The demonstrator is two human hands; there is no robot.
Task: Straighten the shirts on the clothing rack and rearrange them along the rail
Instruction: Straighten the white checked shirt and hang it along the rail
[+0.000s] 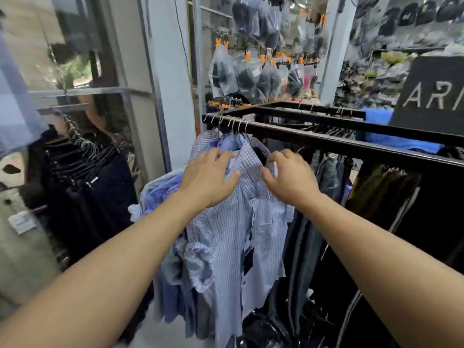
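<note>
Shirts (160, 194) in pale blue hang bunched at the near end of the black rail (326, 143), their wire hanger hooks (233, 123) just above and beyond both sets of fingertips. Frontmost is a blue checked shirt (226, 234), and both hands are on its shoulders. The left hand (208, 177) has its fingers bent over the shoulder on its side, thumb spread toward the collar, gripping the cloth. The right hand (291, 177) pinches the other shoulder beside the collar, fingers (272, 164) tightly curled. Between the two thumbs lies the collar; below the palms the shirt front hangs down with a dark tag (248, 259). Right of the right fingers hang dark garments (376, 197); left of the left fingers, dark trousers (95, 192) on another rack.
</note>
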